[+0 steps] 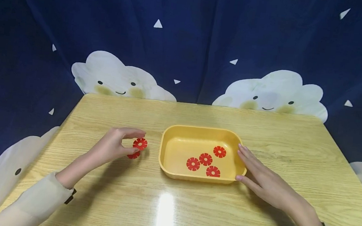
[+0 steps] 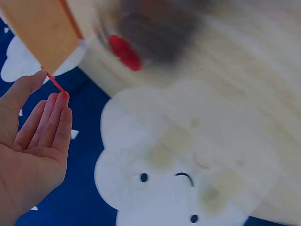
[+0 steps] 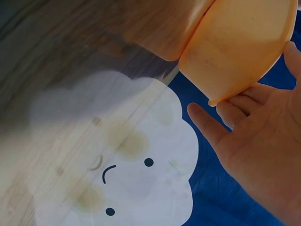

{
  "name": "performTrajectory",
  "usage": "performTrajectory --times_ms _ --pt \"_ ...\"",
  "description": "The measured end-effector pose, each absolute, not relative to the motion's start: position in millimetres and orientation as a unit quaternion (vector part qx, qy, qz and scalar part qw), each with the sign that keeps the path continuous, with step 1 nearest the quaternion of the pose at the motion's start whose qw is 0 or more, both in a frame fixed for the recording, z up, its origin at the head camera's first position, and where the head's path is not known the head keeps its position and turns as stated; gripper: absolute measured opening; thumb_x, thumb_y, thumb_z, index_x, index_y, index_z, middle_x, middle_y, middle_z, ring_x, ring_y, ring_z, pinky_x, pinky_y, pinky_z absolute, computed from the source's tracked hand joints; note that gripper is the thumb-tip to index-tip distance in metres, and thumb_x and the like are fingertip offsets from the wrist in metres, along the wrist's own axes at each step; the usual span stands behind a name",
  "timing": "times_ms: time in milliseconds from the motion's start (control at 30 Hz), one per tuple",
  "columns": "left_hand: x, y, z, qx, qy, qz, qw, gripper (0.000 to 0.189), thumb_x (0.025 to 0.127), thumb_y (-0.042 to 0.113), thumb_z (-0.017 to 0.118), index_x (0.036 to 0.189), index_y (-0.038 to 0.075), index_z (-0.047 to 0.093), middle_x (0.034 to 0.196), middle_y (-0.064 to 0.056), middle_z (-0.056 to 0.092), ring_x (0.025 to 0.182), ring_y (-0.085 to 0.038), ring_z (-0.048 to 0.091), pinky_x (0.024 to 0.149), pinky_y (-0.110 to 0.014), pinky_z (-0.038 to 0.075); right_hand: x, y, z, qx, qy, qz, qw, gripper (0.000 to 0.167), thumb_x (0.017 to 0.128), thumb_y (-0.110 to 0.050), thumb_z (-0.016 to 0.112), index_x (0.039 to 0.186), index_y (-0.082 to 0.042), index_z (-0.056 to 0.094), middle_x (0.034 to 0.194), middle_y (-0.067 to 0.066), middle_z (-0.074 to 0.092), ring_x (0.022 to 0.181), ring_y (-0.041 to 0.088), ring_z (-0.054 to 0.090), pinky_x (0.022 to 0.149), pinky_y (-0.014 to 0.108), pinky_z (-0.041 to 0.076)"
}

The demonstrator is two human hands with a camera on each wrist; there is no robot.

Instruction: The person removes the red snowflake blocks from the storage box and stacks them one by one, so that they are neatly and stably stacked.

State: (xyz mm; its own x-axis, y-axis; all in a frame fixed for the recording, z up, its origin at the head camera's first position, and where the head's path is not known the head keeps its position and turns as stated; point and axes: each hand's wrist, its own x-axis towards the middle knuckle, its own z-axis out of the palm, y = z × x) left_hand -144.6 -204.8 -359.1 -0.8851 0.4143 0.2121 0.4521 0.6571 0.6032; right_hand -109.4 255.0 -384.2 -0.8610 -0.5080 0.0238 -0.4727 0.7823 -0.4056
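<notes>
Pinching disc (red), L hand, R hand touching tub

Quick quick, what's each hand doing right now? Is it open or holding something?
Left hand: closed, pinching a red flower-shaped disc.
Right hand: open, touching the right end of the yellow tray.

Head view, tray as dial, 12 at far side. Yellow tray: rounded rectangle, upright; right hand fingers touching rim at 3 o'clock. Inside, red notched discs with centre holes: one toward 2, one near middle, one toward 8, one toward 5, partly hidden by near wall. Outside at 9: held disc, pinched by left hand; loose disc just beyond thumb, partly hidden.
</notes>
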Motion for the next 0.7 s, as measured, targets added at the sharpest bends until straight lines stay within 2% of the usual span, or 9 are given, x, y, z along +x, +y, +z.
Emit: performTrajectory --times_ms 133,300,467,533,700 --pt "-144 -215 -372 -0.232 -0.912 -0.337 0.028 0.041 0.077 -0.001 0.081 0.116 -0.001 0.069 0.116 -0.013 0.069 0.106 -0.030 0.067 0.090 -0.043 0.055 -110 255 -384 -0.265 0.942 -0.203 0.037 0.073 0.099 -0.046 0.054 0.158 -0.016 0.021 0.164 0.000 0.011 0.147 0.023 0.019 0.111 0.012 0.009" --pt "-144 -222 -387 -0.237 -0.915 -0.326 0.028 0.043 0.075 -0.002 0.082 0.116 -0.003 0.069 0.115 -0.014 0.069 0.103 -0.030 0.068 0.088 -0.041 0.056 -110 255 -384 -0.264 0.942 -0.202 0.039 0.074 0.099 -0.046 0.053 0.158 -0.016 0.021 0.164 0.000 0.011 0.147 0.022 0.019 0.112 0.014 0.011" --pt "-143 -224 -396 -0.234 -0.916 -0.326 0.016 0.045 0.075 -0.004 0.081 0.118 -0.004 0.068 0.117 -0.015 0.069 0.104 -0.029 0.067 0.089 -0.041 0.055 -110 256 -384 -0.257 0.944 -0.201 0.047 0.074 0.099 -0.048 0.052 0.158 -0.017 0.020 0.164 -0.002 0.009 0.147 0.022 0.018 0.117 0.030 0.022" --pt "-143 -225 -398 -0.232 -0.916 -0.327 0.012 0.045 0.075 -0.005 0.081 0.118 -0.004 0.068 0.117 -0.015 0.069 0.104 -0.029 0.067 0.090 -0.041 0.055 -110 255 -384 -0.256 0.945 -0.199 0.048 0.074 0.099 -0.048 0.052 0.158 -0.017 0.020 0.164 -0.002 0.009 0.147 0.023 0.018 0.116 0.040 0.026" --pt "-142 -225 -400 -0.231 -0.917 -0.325 0.013 0.045 0.074 -0.006 0.081 0.117 -0.004 0.068 0.116 -0.015 0.069 0.103 -0.030 0.067 0.090 -0.043 0.055 -110 255 -384 -0.257 0.945 -0.199 0.048 0.074 0.099 -0.048 0.053 0.158 -0.018 0.019 0.164 -0.001 0.009 0.147 0.023 0.019 0.111 0.051 0.032"
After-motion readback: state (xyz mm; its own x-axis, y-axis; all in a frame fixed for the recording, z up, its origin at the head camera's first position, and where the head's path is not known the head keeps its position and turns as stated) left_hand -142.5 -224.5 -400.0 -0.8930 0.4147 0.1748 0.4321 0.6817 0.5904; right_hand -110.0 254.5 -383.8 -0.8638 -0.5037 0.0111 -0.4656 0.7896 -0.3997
